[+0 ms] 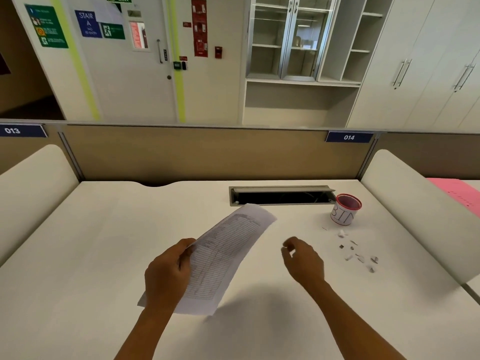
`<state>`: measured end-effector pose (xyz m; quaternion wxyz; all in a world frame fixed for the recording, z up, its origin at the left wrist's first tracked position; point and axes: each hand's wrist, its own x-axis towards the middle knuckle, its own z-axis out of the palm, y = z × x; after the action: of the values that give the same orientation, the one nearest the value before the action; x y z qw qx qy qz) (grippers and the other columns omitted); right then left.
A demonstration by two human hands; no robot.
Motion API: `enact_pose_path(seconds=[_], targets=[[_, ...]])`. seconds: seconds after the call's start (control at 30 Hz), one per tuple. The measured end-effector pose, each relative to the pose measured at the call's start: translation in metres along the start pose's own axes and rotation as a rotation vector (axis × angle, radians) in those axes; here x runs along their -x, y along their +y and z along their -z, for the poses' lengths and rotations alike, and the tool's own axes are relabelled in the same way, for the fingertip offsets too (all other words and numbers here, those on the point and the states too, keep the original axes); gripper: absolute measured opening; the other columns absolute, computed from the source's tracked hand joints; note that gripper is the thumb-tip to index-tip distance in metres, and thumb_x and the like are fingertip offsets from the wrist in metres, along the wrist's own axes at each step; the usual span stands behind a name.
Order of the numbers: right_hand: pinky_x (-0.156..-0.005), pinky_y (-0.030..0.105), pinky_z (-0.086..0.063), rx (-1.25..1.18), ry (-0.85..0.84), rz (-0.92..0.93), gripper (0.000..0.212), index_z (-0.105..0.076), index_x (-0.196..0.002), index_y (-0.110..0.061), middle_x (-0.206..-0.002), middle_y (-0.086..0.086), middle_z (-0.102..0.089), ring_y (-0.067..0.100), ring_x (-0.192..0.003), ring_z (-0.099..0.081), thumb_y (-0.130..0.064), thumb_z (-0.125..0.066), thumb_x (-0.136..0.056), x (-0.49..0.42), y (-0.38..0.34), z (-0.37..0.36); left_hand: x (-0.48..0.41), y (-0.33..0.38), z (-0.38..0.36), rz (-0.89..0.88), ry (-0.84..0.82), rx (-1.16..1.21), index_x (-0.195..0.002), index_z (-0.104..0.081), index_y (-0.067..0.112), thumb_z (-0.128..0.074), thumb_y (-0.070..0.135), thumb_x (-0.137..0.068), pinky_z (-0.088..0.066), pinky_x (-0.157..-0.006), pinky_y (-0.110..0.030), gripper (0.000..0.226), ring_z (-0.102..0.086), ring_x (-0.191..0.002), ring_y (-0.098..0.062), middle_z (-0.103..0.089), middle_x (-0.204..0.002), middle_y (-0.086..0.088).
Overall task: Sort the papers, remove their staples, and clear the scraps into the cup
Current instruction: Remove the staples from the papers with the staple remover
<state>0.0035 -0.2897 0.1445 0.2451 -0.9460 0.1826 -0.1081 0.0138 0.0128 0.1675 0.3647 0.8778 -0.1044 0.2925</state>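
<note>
Your left hand (166, 276) grips the printed white paper sheets (223, 255) above the desk; right hand (302, 261) loosely curled, empty. Risk: sweeping sends small paper scraps (358, 252) past the red-rimmed "BIN" cup (345, 209).

left hand (166, 276): showing bare, no glove, no ring | right hand (304, 263): showing bare, no glove | forearms: showing uncovered, sleeves not reaching into view | wrists: wearing no watch
</note>
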Motion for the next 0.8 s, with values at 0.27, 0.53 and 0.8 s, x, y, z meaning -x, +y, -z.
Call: enact_pose_path(seconds=[0.27, 0.53, 0.8], targets=[[-0.076, 0.033, -0.059, -0.959, -0.24, 0.116, 0.033, -0.061, -0.115, -0.025, -0.1, -0.003, -0.072, 0.013, -0.085, -0.071, -0.041, -0.062, -0.087, 0.047, -0.126, 0.036, 0.007, 0.013, 0.001, -0.12, 0.039, -0.005, -0.118, -0.066, 0.022, -0.04, 0.033, -0.095, -0.048, -0.053, -0.017, 0.037, -0.068, -0.072, -0.017, -0.073, -0.101, 0.004], [-0.069, 0.026, -0.058, -1.261, -0.057, 0.041, 0.017, -0.062, -0.108, -0.021, -0.101, 0.001, -0.07, 0.016, -0.092, -0.068, -0.016, -0.057, -0.093, 0.051, -0.154, 0.037, 0.021, 0.031, 0.0, -0.197, 0.035, -0.051, -0.124, -0.06, 0.02, -0.05, 0.023, -0.091, -0.042, -0.055, -0.014, 0.035, -0.064, -0.064, -0.013, -0.065, -0.121, 0.001], [-0.069, 0.026, -0.058, -1.229, -0.047, 0.086, 0.013, -0.063, -0.103, -0.024, -0.101, -0.009, -0.069, 0.013, -0.092, -0.067, -0.027, -0.054, -0.094, 0.039, -0.152, 0.046, 0.031, 0.044, -0.002, -0.336, -0.252, 0.121, -0.141, -0.041, 0.027, -0.057, 0.057, -0.086, -0.045, -0.092, -0.028, 0.065, -0.049, -0.12, -0.004, -0.036, -0.149, 0.014]])
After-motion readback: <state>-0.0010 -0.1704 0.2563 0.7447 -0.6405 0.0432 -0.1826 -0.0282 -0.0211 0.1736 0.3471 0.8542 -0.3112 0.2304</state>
